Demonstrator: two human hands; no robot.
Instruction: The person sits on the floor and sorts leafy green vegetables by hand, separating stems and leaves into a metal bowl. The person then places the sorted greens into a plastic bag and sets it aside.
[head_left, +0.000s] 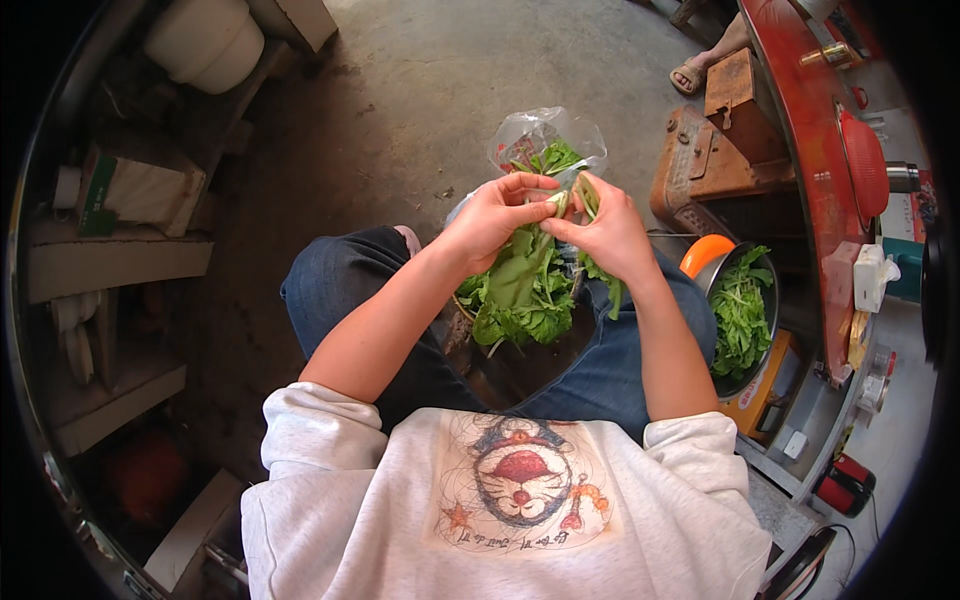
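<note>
My left hand (499, 214) pinches pale stems of a leafy green vegetable (517, 270), whose broad leaves hang below the fingers. Close beside it, my right hand (611, 225) grips another green stem (589, 196) with leaves dangling under the palm. The fingertips of both hands nearly meet. Beneath them, between my knees, is a heap of leafy greens (544, 319); what supports it is mostly hidden. Just beyond my hands, a clear plastic bag (589, 127) contains more greens (559, 157).
A metal pot (775, 300) of greens with an orange handle (705, 253) stands right of my knee. Beyond it are a red table (795, 112) and a rusty metal box (690, 161). Another person's sandalled foot (688, 75) shows at top right. Shelves (120, 262) line the left.
</note>
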